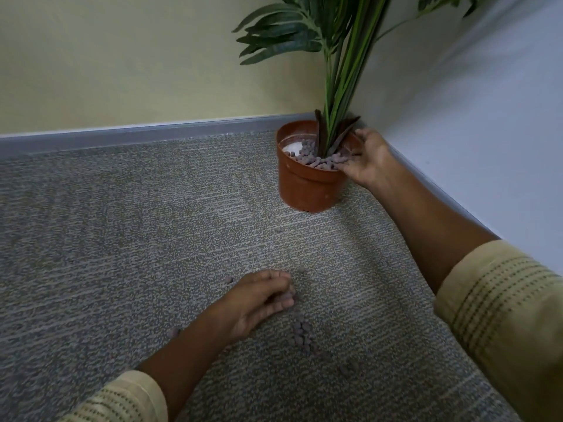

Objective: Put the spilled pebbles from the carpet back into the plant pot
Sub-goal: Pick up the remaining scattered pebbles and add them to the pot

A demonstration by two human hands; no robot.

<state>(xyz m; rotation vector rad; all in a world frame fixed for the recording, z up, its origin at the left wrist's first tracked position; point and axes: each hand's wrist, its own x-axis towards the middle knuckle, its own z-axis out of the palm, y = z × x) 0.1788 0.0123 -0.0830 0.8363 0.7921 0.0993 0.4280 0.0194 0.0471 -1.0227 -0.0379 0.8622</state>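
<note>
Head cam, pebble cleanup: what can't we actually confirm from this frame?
- Left hand: its curled fingers hide how many pebbles it holds.
- Right hand at the plant pot rim: palm faces away, so holding or releasing pebbles is unknowable.
- Pebbles on carpet: small, blurred, low contrast; count unreliable, some may be under the left forearm.
- Pot's back side: hidden by stems and the right hand.
- Plant top: cut off by the frame edge.
</note>
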